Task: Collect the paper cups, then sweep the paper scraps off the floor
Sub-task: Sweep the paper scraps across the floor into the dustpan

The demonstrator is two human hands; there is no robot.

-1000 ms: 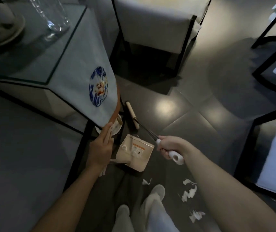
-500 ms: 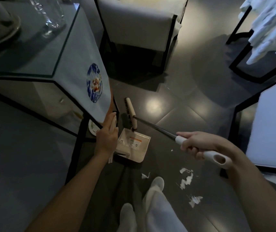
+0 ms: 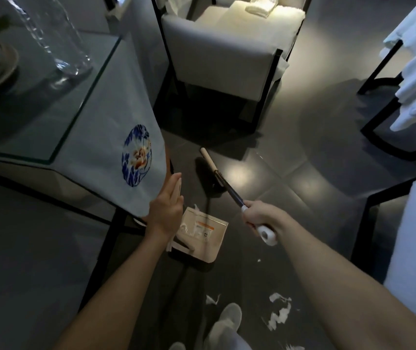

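1. The right hand [image 3: 260,218] has its fingers wrapped round the white grip of the broom [image 3: 229,190]. The broom's head rests on the floor, far of the dustpan [image 3: 202,236].
2. The left hand [image 3: 166,213] lays straight fingers along the dustpan's upright handle. Its thumb is hidden, so I cannot tell whether it hooks the handle.
3. The paper scraps [image 3: 280,311] lie on the floor near the person's shoe [image 3: 227,322], right of it and well apart from the pan. A few white bits seem to sit in the pan. No paper cup shows.
4. Likely trouble:
   - A brisk stroke could scatter such light scraps instead of gathering them.
   - A foot could tread them flat.
   - With so light a hold, the pan might slide when the bristles push against it.
   - A long backswing could catch the hanging tablecloth [image 3: 106,137] and disturb the glass vase [image 3: 60,39] on the table (an unhappy outcome).
5. The pan carries a sticker with an orange stripe, its print too small to read. The cloth shows a round blue-and-orange emblem [image 3: 136,155] with no lettering.
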